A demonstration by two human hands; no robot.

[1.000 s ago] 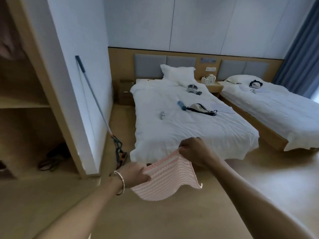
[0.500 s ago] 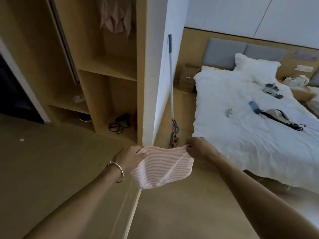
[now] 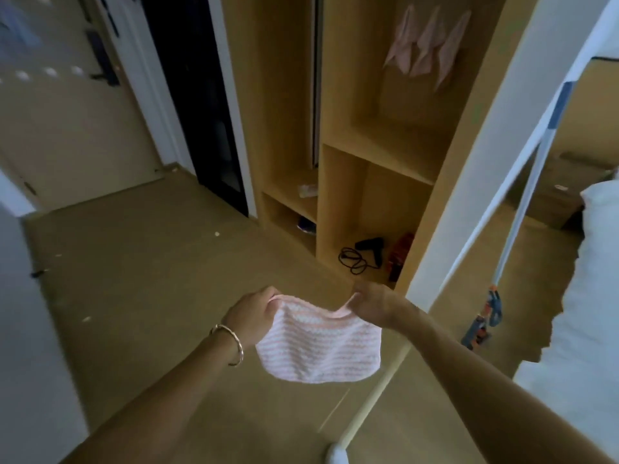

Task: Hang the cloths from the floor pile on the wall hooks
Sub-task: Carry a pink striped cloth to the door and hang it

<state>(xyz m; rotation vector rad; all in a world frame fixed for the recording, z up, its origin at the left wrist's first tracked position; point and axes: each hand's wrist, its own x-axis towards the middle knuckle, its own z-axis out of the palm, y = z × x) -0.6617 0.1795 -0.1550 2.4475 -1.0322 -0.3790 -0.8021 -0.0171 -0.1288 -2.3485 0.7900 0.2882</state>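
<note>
**Pink-and-white striped knitted cloth (image 3: 321, 346) carried towards the hanging place, not yet hung**

The cloth is held in the air above the tan floor (image 3: 150, 279), near the camera and well apart from the hanging place. It is stretched between the two hands and droops loosely below them. Its top left corner is pinched by the left hand (image 3: 254, 313), on whose wrist a metal bangle (image 3: 231, 343) is worn. Its top right corner is pinched by the right hand (image 3: 371, 309). Both hands are closed on the fabric.

Three pale pink cloths (image 3: 425, 51) are seen already hanging, far and to the right, in the upper compartment of the open light-wood shelving unit (image 3: 338, 182). That part of the task is judged done. The hooks themselves cannot be made out, and the floor pile is out of view, so the number of cloths left cannot be told. The cloth in hand is still to be carried across and hung.

Against the frame half a second earlier, the view has been swung further left. The white bed (image 3: 596, 296) has been reduced to a strip at the right edge, and the grey-handled mop (image 3: 502, 262) has been pushed to the right. The shelving unit has been brought to the centre, and a dark doorway (image 3: 201, 95) has come into view at the far left. The grip on the cloth is unchanged.
</note>
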